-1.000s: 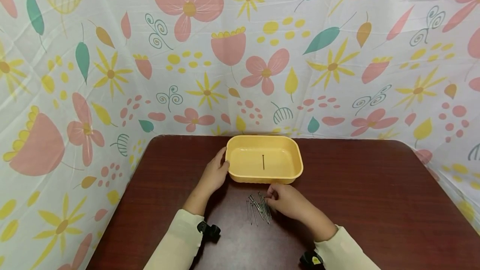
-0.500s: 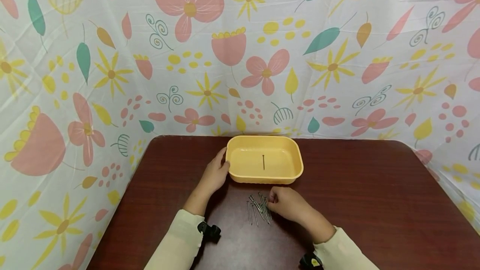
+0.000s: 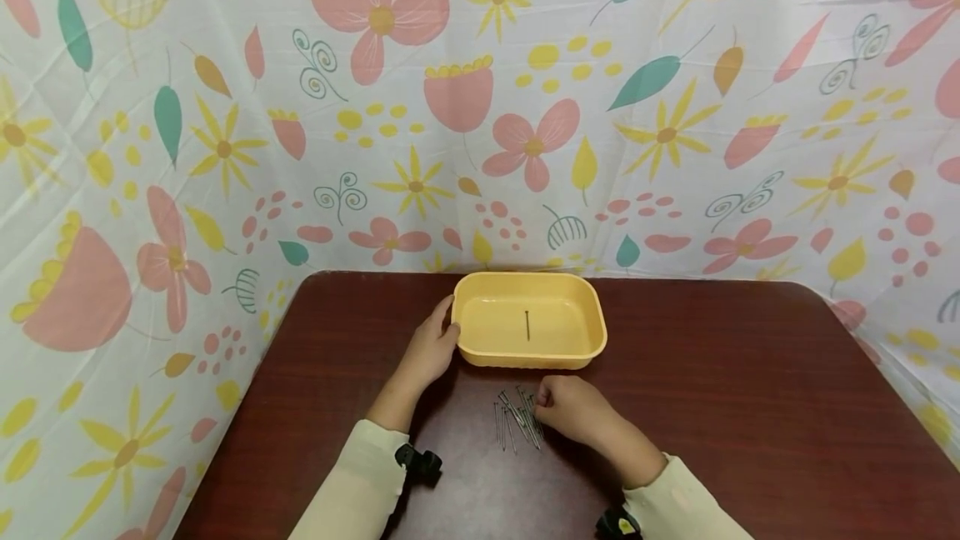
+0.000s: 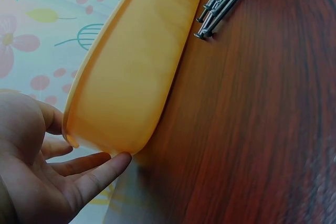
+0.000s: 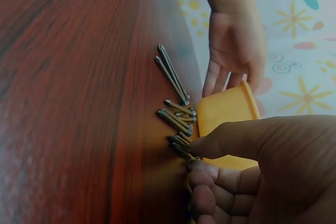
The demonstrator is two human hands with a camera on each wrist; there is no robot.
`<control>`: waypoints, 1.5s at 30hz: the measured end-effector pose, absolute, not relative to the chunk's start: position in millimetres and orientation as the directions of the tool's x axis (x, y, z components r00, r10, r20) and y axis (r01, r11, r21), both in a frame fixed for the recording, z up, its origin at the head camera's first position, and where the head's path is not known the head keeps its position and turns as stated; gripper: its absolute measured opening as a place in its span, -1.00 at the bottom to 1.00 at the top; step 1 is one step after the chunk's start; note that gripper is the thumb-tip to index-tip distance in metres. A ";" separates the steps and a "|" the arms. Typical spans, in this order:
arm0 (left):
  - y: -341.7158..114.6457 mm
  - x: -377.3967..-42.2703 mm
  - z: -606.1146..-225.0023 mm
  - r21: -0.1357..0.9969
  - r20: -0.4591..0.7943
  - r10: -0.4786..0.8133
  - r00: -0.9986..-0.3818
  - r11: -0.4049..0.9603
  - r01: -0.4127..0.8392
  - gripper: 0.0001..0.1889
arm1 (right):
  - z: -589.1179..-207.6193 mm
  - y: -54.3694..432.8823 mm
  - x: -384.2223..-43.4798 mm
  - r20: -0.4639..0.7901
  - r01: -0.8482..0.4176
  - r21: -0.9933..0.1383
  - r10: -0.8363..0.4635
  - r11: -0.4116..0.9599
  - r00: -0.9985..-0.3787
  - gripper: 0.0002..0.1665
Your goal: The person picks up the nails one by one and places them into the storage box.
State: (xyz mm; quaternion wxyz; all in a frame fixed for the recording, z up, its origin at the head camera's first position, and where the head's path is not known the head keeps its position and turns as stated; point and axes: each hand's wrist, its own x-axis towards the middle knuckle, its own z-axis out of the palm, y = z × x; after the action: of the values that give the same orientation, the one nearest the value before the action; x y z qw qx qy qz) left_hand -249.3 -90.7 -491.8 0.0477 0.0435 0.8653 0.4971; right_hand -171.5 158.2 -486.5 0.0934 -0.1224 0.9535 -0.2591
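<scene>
- pile of thin grey metal nails (image 3: 520,421), 6 o'clock from the yellow rectangular plastic tray (image 3: 528,360)
- your right hand (image 3: 577,408), at the pile's 3, pinches one nail (image 5: 183,151)
- your left hand (image 3: 430,348) grips the tray's 9 o'clock end
- lone nail (image 3: 527,326) mid-tray

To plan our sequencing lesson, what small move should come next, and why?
Probably lift one nail clear: its head shows between thumb and forefinger of the right hand, another nail lies in the yellow tray, and the left hand holds the tray.
</scene>
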 end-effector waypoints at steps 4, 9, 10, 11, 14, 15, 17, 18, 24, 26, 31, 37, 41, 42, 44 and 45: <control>-90.4 -247.7 -490.4 0.865 -0.047 0.123 -0.991 0.501 0.021 -0.39 | -485.3 155.4 -170.4 -0.110 -0.191 -0.498 -0.280 0.846 -0.954 -0.80; -90.7 -248.2 -490.4 0.866 -0.040 0.123 -0.992 0.499 0.027 -0.39 | -483.2 151.9 -169.4 -0.111 -0.186 -0.485 -0.271 0.854 -0.956 -0.77; -90.7 -248.4 -490.6 0.867 -0.037 0.120 -0.992 0.498 0.028 -0.39 | -482.8 151.3 -169.1 -0.113 -0.183 -0.482 -0.268 0.857 -0.957 -0.76; -91.0 -248.6 -491.0 0.866 -0.040 0.121 -0.992 0.499 0.026 -0.39 | -482.4 150.7 -168.9 -0.114 -0.181 -0.482 -0.266 0.857 -0.957 -0.75; -91.2 -248.8 -491.4 0.864 -0.040 0.120 -0.992 0.504 0.026 -0.40 | -481.2 149.2 -168.2 -0.118 -0.180 -0.474 -0.264 0.862 -0.957 -0.71; -91.3 -248.8 -491.4 0.864 -0.040 0.120 -0.992 0.502 0.026 -0.40 | -481.0 148.8 -168.2 -0.118 -0.180 -0.472 -0.265 0.863 -0.957 -0.69; -91.5 -248.8 -491.6 0.864 -0.040 0.120 -0.992 0.502 0.026 -0.40 | -480.4 148.0 -168.4 -0.120 -0.184 -0.473 -0.270 0.862 -0.955 -0.64; -91.4 -248.7 -491.6 0.865 -0.036 0.117 -0.992 0.502 0.027 -0.40 | -480.4 147.7 -168.6 -0.120 -0.186 -0.475 -0.273 0.860 -0.955 -0.62; -91.1 -248.9 -492.7 0.860 -0.044 0.112 -0.993 0.510 0.019 -0.39 | -481.9 148.0 -169.4 -0.119 -0.189 -0.486 -0.279 0.853 -0.953 -0.58; -90.8 -248.9 -492.6 0.858 -0.047 0.113 -0.993 0.513 0.018 -0.40 | -482.9 148.9 -169.8 -0.120 -0.188 -0.489 -0.279 0.852 -0.953 -0.59; -90.1 -249.0 -492.1 0.858 -0.043 0.113 -0.993 0.513 0.021 -0.40 | -483.3 151.9 -170.1 -0.112 -0.187 -0.490 -0.274 0.852 -0.955 -0.69; -90.0 -248.5 -491.3 0.863 -0.039 0.118 -0.992 0.504 0.026 -0.39 | -478.6 156.1 -171.5 -0.108 -0.190 -0.505 -0.280 0.842 -0.954 -0.77; -90.9 -247.4 -491.2 0.864 -0.036 0.120 -0.992 0.503 0.029 -0.40 | -475.1 159.2 -173.9 -0.096 -0.212 -0.535 -0.307 0.818 -0.947 -0.78; -90.9 -247.2 -491.2 0.863 -0.035 0.120 -0.992 0.504 0.030 -0.40 | -474.1 160.0 -174.5 -0.092 -0.218 -0.541 -0.315 0.812 -0.945 -0.78; -91.0 -246.8 -491.0 0.864 -0.037 0.120 -0.992 0.502 0.029 -0.39 | -471.5 161.6 -175.7 -0.081 -0.232 -0.551 -0.328 0.802 -0.941 -0.78; -90.8 -246.9 -490.9 0.866 -0.035 0.119 -0.992 0.499 0.029 -0.39 | -469.6 162.2 -176.1 -0.075 -0.238 -0.555 -0.332 0.798 -0.940 -0.78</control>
State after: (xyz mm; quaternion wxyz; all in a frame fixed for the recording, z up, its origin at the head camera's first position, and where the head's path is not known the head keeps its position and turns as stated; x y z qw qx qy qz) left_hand -246.9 -90.8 -490.9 0.0450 0.0429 0.8647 0.4985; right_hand -176.1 162.2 -469.6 0.0847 -0.1509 0.9443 -0.2801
